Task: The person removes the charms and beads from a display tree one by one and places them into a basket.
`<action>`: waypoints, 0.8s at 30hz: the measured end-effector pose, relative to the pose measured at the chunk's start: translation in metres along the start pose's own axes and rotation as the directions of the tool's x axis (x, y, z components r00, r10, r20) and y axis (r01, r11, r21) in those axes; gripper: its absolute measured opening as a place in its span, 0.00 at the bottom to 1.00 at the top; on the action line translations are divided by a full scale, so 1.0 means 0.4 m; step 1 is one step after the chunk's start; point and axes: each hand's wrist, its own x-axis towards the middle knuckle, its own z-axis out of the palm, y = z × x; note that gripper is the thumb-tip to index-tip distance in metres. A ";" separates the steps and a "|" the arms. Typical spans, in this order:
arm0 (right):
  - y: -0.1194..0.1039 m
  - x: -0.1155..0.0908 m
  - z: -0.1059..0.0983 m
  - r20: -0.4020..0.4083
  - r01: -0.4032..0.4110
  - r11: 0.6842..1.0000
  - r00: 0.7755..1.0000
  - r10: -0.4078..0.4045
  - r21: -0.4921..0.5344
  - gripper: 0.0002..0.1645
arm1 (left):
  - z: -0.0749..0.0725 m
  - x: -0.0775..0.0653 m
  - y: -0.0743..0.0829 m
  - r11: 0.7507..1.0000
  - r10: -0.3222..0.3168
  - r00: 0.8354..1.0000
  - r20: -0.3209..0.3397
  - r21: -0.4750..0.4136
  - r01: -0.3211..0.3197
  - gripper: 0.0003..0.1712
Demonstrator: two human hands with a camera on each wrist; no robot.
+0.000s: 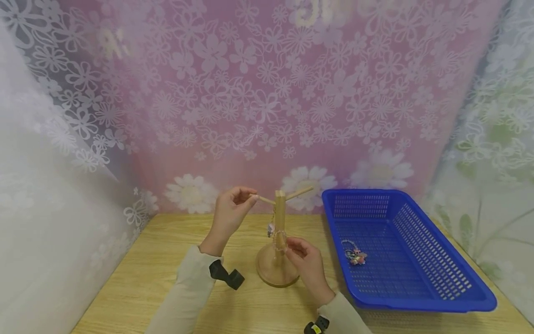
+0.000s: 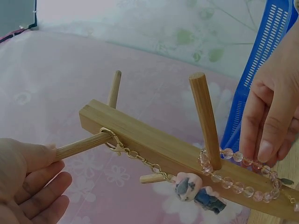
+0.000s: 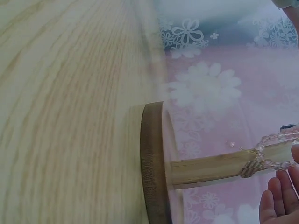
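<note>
A wooden stand (image 1: 280,208) with a round base (image 1: 267,269) and several pegs stands upright on the table. My left hand (image 1: 231,211) pinches the tip of one peg (image 2: 84,145) between thumb and forefinger. Around that peg, against the post, hangs the gold ring of a keychain (image 2: 145,161); its small figure charm (image 2: 188,186) dangles below. A pink bead bracelet (image 2: 239,187) loops over a lower peg (image 2: 204,116). My right hand (image 1: 306,264) is beside the bracelet with relaxed fingers, the tips close to the beads; whether they touch cannot be told.
Right of the stand, a blue plastic basket (image 1: 400,269) holds a beaded bracelet (image 1: 349,244) and a colourful charm cluster (image 1: 358,257). The wood-grain table (image 1: 150,269) lies beneath. Flowered pink cloth (image 1: 250,116) hangs behind, with pale cloth at both sides.
</note>
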 end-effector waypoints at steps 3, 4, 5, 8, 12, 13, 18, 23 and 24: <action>0.008 0.003 0.004 -0.006 0.000 1.000 1.000 0.000 -0.003 0.13 | 0.001 0.001 -0.006 1.000 -0.002 1.000 -0.001 -0.004 0.002 0.06; 0.012 0.003 0.005 -0.008 0.000 1.000 1.000 0.000 -0.007 0.13 | 0.003 0.003 -0.016 1.000 -0.003 1.000 -0.003 -0.005 0.003 0.05; 0.015 0.004 0.006 -0.012 -0.005 1.000 1.000 0.004 -0.015 0.12 | 0.004 0.005 -0.026 1.000 -0.004 1.000 -0.004 -0.009 0.004 0.06; 0.024 0.007 0.007 -0.020 -0.030 0.999 0.999 0.029 -0.033 0.11 | 0.008 0.013 -0.061 1.000 -0.005 1.000 -0.008 -0.020 0.005 0.06; 0.030 0.012 0.008 -0.018 -0.064 0.997 0.998 0.063 -0.033 0.09 | 0.010 0.021 -0.093 0.999 0.003 1.000 -0.008 -0.038 -0.003 0.08; 0.031 0.013 0.008 -0.015 -0.067 0.997 0.998 0.067 -0.028 0.09 | 0.010 0.021 -0.095 0.999 0.009 1.000 -0.008 -0.039 -0.010 0.08; 0.027 0.015 0.008 -0.011 -0.070 0.998 0.997 0.070 0.002 0.08 | 0.008 0.021 -0.094 0.999 0.020 1.000 -0.001 -0.046 -0.020 0.09; 0.019 0.012 0.008 -0.019 -0.062 0.998 0.998 0.063 0.012 0.07 | 0.009 0.022 -0.090 0.999 -0.005 1.000 -0.001 -0.036 0.005 0.08; 0.017 0.011 0.007 -0.019 -0.062 0.998 0.998 0.062 0.014 0.07 | 0.009 0.022 -0.088 0.999 -0.012 1.000 -0.001 -0.037 0.012 0.08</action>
